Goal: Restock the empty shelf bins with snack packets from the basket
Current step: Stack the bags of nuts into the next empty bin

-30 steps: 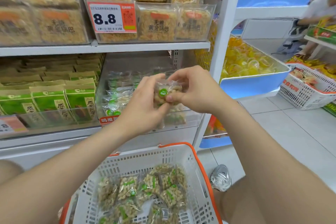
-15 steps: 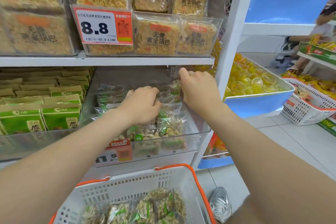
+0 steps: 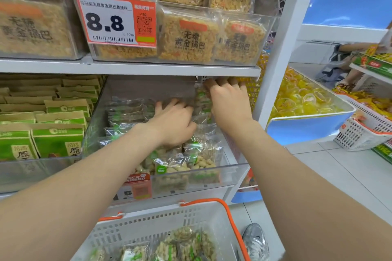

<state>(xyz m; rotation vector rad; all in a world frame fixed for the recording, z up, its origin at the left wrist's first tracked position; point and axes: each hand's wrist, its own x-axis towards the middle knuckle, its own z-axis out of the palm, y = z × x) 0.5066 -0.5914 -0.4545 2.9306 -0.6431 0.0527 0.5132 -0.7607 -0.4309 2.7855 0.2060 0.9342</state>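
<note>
Inside the clear bin (image 3: 231,172), snack packets (image 3: 201,154) under the left hand (image 3: 174,125), fingers flat on them, right hand (image 3: 230,101) farther back, grip hidden

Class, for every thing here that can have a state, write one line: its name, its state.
Clear bin: partly filled with packets.
Basket: packets left inside.
Left hand: fingers spread, resting on binned packets.
Right hand: at bin's back on upright packets; grip unclear.

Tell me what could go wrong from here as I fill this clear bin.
The packets pile close to the front rim of the clear bin; your left hand pressing among them might tip some over it. Your right hand sits tight beneath the upper shelf, so knuckles could scrape its edge.
</note>
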